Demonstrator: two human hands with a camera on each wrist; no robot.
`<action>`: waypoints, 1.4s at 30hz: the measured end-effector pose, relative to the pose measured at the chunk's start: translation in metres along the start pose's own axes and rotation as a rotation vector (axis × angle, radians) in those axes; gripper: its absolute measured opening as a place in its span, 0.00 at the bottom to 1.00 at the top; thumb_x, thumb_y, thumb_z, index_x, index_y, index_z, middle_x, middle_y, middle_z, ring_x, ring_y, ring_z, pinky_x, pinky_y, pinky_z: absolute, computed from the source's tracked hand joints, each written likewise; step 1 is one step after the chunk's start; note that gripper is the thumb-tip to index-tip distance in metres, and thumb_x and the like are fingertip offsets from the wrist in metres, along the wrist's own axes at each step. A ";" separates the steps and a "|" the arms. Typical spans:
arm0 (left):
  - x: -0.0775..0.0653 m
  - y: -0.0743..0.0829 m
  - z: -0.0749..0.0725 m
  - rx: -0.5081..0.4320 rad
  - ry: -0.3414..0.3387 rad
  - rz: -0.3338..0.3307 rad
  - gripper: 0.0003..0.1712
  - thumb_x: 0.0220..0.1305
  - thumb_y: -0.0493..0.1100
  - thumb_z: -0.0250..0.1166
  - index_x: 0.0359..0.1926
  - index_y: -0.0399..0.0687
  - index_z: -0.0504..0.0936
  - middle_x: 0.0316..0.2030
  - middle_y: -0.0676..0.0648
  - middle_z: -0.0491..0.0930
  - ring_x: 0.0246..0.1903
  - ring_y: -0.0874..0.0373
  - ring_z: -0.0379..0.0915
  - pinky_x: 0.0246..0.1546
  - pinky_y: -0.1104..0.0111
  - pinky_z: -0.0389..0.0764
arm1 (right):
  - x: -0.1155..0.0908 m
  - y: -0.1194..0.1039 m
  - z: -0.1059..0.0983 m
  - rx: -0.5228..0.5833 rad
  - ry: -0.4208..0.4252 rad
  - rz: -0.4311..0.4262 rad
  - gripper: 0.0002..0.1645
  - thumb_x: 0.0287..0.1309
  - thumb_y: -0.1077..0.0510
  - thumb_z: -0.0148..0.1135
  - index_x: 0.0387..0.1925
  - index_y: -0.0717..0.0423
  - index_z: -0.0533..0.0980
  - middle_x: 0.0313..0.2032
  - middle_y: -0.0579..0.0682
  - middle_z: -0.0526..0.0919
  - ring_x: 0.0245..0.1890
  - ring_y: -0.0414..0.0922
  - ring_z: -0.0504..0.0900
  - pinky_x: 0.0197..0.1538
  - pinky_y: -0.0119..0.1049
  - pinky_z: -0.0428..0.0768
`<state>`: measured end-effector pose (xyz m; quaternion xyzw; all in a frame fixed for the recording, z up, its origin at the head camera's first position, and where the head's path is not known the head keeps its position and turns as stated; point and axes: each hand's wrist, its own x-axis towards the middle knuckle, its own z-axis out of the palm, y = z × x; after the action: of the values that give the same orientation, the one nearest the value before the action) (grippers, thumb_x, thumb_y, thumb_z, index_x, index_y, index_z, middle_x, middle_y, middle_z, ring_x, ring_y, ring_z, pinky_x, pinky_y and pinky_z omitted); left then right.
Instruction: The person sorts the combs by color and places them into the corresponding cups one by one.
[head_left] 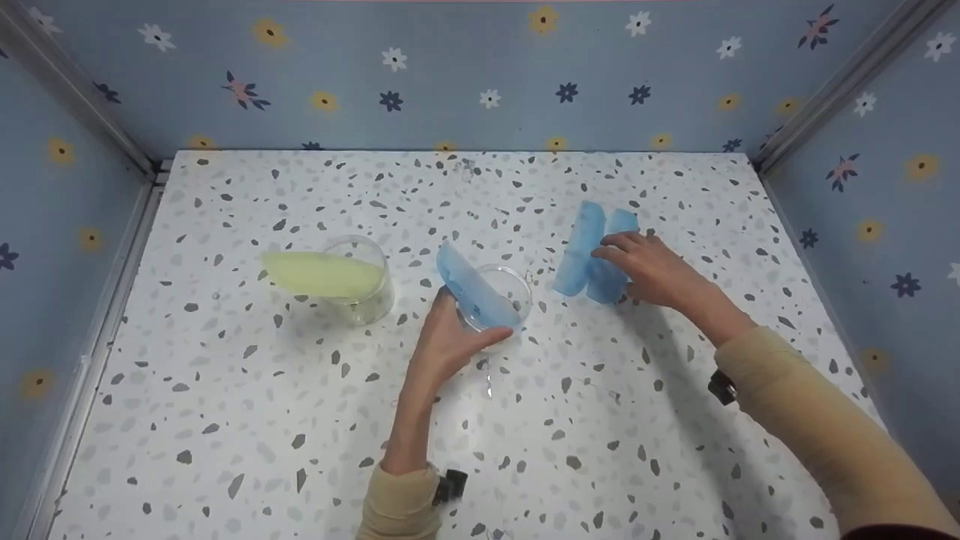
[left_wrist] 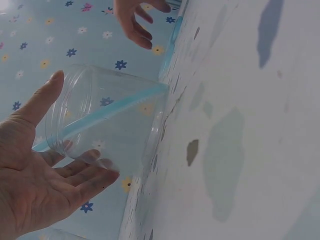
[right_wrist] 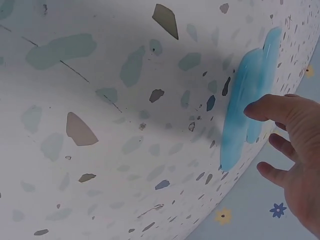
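Observation:
A clear plastic jar [head_left: 517,281] stands near the middle of the table, with a translucent blue plastic strip [head_left: 472,289] leaning in it and sticking out over the rim. My left hand [head_left: 448,337] holds this jar from the near left side, thumb along the rim and fingers around the wall. In the left wrist view the strip runs slantwise through the jar [left_wrist: 120,80]. To the right, two more blue strips [head_left: 581,251] lie side by side on the table. My right hand [head_left: 649,266] is over them, thumb [right_wrist: 265,107] overlapping the strips and the other fingers loosely bent.
On the left stands another clear jar [head_left: 371,307] with a pale yellow-green strip [head_left: 319,274] jutting out leftward. The speckled white table [head_left: 300,450] is bounded by flowered blue panels [head_left: 465,67] at the back and both sides.

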<state>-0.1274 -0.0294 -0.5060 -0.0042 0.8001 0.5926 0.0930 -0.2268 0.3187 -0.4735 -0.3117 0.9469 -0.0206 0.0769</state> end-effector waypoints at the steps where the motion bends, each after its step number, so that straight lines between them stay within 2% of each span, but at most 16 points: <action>1: 0.000 0.000 0.000 -0.004 0.000 -0.001 0.63 0.46 0.51 0.84 0.78 0.49 0.58 0.72 0.43 0.69 0.74 0.47 0.64 0.78 0.53 0.63 | 0.001 0.000 0.001 -0.020 -0.002 -0.009 0.43 0.48 0.74 0.75 0.67 0.55 0.72 0.68 0.62 0.73 0.69 0.65 0.70 0.67 0.71 0.71; 7: -0.001 0.000 0.000 -0.019 0.001 -0.001 0.63 0.44 0.50 0.85 0.78 0.50 0.58 0.72 0.44 0.69 0.74 0.47 0.64 0.79 0.53 0.62 | 0.004 0.005 0.009 -0.108 0.006 -0.065 0.39 0.48 0.77 0.71 0.63 0.56 0.75 0.65 0.62 0.76 0.67 0.65 0.73 0.65 0.70 0.73; 14: -0.001 0.001 0.000 -0.020 0.003 0.003 0.63 0.45 0.50 0.85 0.78 0.49 0.58 0.72 0.43 0.69 0.74 0.47 0.64 0.79 0.53 0.62 | 0.006 0.011 0.016 -0.125 -0.002 -0.075 0.35 0.50 0.77 0.68 0.61 0.57 0.77 0.63 0.61 0.79 0.66 0.63 0.75 0.65 0.66 0.76; 19: 0.000 0.001 0.000 -0.004 0.005 -0.008 0.64 0.44 0.52 0.85 0.78 0.50 0.58 0.73 0.44 0.69 0.74 0.47 0.64 0.79 0.53 0.62 | 0.006 0.013 0.019 -0.139 0.003 -0.087 0.34 0.50 0.76 0.70 0.60 0.56 0.77 0.62 0.60 0.80 0.65 0.62 0.77 0.65 0.64 0.77; 26: 0.001 0.000 0.000 -0.020 -0.004 0.005 0.61 0.46 0.52 0.84 0.77 0.49 0.60 0.71 0.44 0.70 0.72 0.49 0.65 0.77 0.54 0.65 | 0.007 0.015 0.021 -0.148 0.033 -0.143 0.28 0.56 0.76 0.65 0.57 0.55 0.78 0.58 0.59 0.83 0.62 0.60 0.80 0.62 0.60 0.80; 33: 0.000 0.000 0.000 -0.030 0.001 0.011 0.62 0.45 0.51 0.84 0.77 0.49 0.60 0.71 0.44 0.70 0.73 0.48 0.65 0.77 0.54 0.64 | 0.009 0.017 0.022 -0.214 0.040 -0.206 0.28 0.51 0.75 0.68 0.54 0.55 0.78 0.52 0.56 0.83 0.58 0.59 0.81 0.56 0.56 0.82; 42: -0.001 -0.001 -0.001 -0.037 0.007 0.015 0.62 0.44 0.50 0.85 0.77 0.48 0.60 0.70 0.43 0.71 0.72 0.47 0.66 0.78 0.54 0.64 | 0.011 0.018 0.024 -0.213 0.040 -0.243 0.31 0.49 0.76 0.68 0.55 0.54 0.78 0.51 0.56 0.83 0.55 0.58 0.82 0.57 0.55 0.82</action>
<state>-0.1268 -0.0304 -0.5063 -0.0019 0.7893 0.6080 0.0858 -0.2424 0.3270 -0.5003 -0.4300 0.9002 0.0647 0.0214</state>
